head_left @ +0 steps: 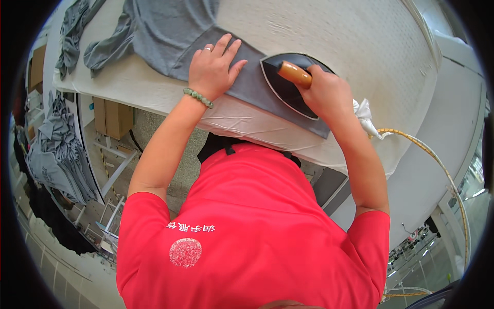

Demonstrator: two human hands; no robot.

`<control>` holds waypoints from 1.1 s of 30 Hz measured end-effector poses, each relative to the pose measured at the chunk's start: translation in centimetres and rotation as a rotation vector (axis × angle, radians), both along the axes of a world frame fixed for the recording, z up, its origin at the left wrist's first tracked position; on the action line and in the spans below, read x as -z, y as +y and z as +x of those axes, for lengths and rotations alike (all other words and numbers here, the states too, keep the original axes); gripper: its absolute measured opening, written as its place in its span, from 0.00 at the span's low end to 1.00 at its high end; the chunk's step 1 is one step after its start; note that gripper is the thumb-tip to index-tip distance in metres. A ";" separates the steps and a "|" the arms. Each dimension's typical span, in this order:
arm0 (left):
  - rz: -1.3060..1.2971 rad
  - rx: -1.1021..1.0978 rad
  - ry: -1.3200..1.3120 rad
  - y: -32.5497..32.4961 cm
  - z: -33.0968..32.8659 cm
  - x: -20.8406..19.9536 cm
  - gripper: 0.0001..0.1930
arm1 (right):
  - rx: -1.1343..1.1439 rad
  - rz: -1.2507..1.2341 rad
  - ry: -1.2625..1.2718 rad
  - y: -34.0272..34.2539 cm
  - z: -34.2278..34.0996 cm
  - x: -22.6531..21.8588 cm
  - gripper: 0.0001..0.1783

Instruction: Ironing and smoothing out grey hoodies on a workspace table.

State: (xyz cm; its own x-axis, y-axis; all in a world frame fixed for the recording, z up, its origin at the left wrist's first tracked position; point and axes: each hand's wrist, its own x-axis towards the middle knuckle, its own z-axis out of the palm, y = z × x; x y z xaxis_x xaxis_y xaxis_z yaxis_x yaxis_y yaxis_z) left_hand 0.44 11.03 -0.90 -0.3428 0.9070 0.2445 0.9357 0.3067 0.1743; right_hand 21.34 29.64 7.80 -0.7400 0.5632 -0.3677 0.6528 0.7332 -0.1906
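Observation:
A grey garment (170, 36) lies across the pale ironing table, and one flat section of it runs right toward the table's near edge. On that section rests a dark iron (280, 85) with a brown handle, its pointed tip toward the far left. My right hand (329, 95) is wrapped round the iron's handle. To the left of the iron, my left hand (213, 69) lies flat on the grey cloth with its fingers spread. A green bead bracelet (198, 97) circles my left wrist.
The covered table (355, 36) spreads out ahead of me. A yellow-banded hose (432, 152) curves down on the right, near a white cloth bundle (364, 116). At left hangs a pile of grey garments (62, 154). A cardboard box (113, 117) sits under the table's left side.

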 end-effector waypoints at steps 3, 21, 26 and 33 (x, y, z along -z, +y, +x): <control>0.017 -0.040 -0.036 -1.1 -2.3 0.2 0.27 | -0.015 -0.009 -0.020 -0.7 -6.0 -0.4 0.21; -0.022 -0.341 -0.628 -13.1 -8.2 -2.5 0.14 | 0.004 -0.008 -0.066 -1.5 -14.9 -0.2 0.24; -0.114 -0.747 -1.329 -12.1 -10.4 -1.7 0.17 | 0.082 -0.020 -0.077 -2.6 -16.0 -1.1 0.24; 0.018 -0.701 -1.431 -14.9 -9.2 -0.3 0.17 | -0.152 -0.234 -0.172 -11.0 -18.6 -1.8 0.20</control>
State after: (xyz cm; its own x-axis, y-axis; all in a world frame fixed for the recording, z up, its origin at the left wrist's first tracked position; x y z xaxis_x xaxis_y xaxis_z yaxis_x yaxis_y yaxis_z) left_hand -8.75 -3.87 -0.59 -0.6189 0.4789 -0.6226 -0.3142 0.5755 0.7550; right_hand 2.78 18.61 9.62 -0.7254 0.3364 -0.6006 0.5760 0.7744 -0.2619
